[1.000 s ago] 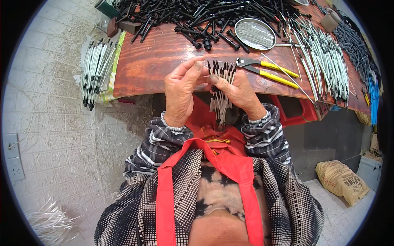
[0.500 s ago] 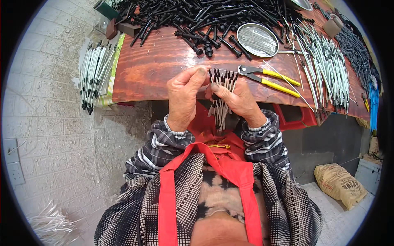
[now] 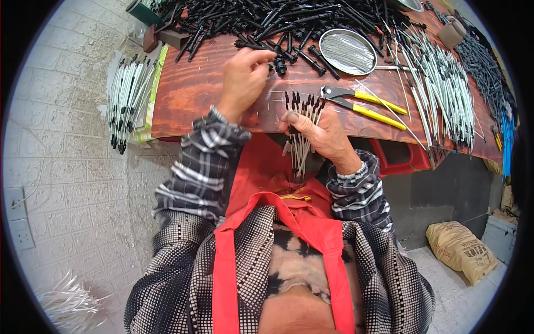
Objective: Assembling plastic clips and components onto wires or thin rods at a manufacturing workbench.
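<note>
My right hand (image 3: 320, 133) is closed around a bundle of thin white rods with black tips (image 3: 300, 146), held at the table's front edge. The black tips fan out above my thumb, and the lower ends hang below my fingers. My left hand (image 3: 245, 78) is over the table, beside the near edge of a pile of black plastic stems (image 3: 261, 25). Its index finger points right and stands apart from the thumb, close to a short, thick black fitting (image 3: 280, 65). I see nothing held in it. Yellow-handled pliers (image 3: 361, 106) lie just right of the bundle.
A round metal dish (image 3: 347, 53) holds thin pale pins. White rods (image 3: 439, 89) are heaped on the table's right; another bunch (image 3: 129, 103) sits at the left edge. Grey parts (image 3: 481, 64) and blue strands (image 3: 507, 145) lie far right. A sack (image 3: 461, 250) rests on the floor.
My left hand has left the tips of the bundle and moved up and slightly left, toward the black stems. My right hand keeps the bundle in nearly the same place.
</note>
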### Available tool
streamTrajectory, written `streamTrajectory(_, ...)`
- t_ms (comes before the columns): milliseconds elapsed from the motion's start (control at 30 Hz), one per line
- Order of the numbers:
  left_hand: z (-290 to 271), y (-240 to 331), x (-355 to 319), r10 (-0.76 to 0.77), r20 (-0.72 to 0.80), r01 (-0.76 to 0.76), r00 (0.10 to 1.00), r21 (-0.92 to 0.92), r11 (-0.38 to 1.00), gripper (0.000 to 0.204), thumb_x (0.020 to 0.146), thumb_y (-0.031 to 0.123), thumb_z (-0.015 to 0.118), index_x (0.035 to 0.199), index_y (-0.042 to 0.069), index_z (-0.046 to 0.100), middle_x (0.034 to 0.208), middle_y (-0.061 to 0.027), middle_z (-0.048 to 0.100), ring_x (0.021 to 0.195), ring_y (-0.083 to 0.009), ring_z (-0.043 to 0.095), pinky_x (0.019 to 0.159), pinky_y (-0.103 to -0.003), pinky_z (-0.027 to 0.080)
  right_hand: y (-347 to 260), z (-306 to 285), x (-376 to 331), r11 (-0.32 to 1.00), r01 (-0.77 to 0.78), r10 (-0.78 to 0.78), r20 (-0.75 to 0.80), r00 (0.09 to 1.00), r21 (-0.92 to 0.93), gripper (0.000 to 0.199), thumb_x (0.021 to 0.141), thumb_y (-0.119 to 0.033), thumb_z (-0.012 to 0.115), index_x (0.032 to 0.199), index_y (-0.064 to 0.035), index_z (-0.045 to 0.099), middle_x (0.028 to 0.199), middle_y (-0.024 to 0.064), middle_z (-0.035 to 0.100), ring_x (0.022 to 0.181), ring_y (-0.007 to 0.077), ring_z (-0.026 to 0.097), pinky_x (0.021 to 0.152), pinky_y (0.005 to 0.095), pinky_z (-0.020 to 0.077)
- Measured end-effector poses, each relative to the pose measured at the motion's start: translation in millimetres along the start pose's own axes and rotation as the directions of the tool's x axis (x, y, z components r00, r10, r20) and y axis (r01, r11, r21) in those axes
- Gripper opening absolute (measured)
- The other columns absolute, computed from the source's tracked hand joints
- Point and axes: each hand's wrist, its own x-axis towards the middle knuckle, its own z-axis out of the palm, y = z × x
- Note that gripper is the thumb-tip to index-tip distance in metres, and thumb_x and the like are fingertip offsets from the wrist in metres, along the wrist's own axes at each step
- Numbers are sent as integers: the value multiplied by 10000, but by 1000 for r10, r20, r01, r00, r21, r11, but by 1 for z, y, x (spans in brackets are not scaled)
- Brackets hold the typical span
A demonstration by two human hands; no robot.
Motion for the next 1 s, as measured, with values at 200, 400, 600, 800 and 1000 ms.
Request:
streamTrajectory(200, 17, 6, 30, 192, 402, -435, 895, 689, 580, 321, 770, 91, 621, 1034, 223, 747, 937, -122, 599, 894, -314, 629, 770, -424, 516, -9, -1, -5, 996, 39, -31, -98, 995, 78, 244, 948, -223, 624, 915, 14, 672, 752, 38, 677, 686, 103, 625, 621, 257, 509)
streamTrajectory(400, 10, 20, 31, 223, 425, -475, 877, 697, 537, 252, 804, 107, 619, 1017, 149, 747, 961, -128, 624, 881, -292, 645, 764, -408, 522, -13, -3, -5, 992, 84, -77, -82, 994, 96, 251, 963, -216, 610, 899, 17, 677, 755, 35, 682, 694, 102, 631, 627, 253, 514)
streamTrajectory(600, -19, 28, -4, -106, 512, 409, 852, -525, 747, 292, 901, 101, 567, 1171, 16, 637, 1014, -161, 668, 867, -259, 673, 763, -382, 560, -17, -1, 2, 989, 147, -145, -46, 988, 33, 260, 958, -223, 617, 894, 21, 678, 748, 41, 685, 695, 103, 632, 626, 258, 510)
streamTrajectory(800, -26, 24, -44, 36, 473, 441, 880, -845, 303, 438, 926, 69, 532, 1359, 24, 476, 1013, -193, 674, 874, -288, 684, 788, -419, 582, -27, 11, 3, 993, 120, -120, 8, 993, -14, 279, 968, -229, 606, 948, 37, 686, 785, 54, 684, 709, 119, 635, 651, 267, 514)
streamTrajectory(1000, -35, 19, -54, 128, 414, 369, 901, -888, 275, 442, 958, 106, 545, 1382, 24, 447, 1047, -190, 672, 905, -281, 685, 806, -413, 571, -35, 22, 5, 987, 135, -133, 30, 991, -87, 289, 973, -228, 595, 931, 45, 679, 765, 61, 681, 692, 124, 632, 631, 265, 510)
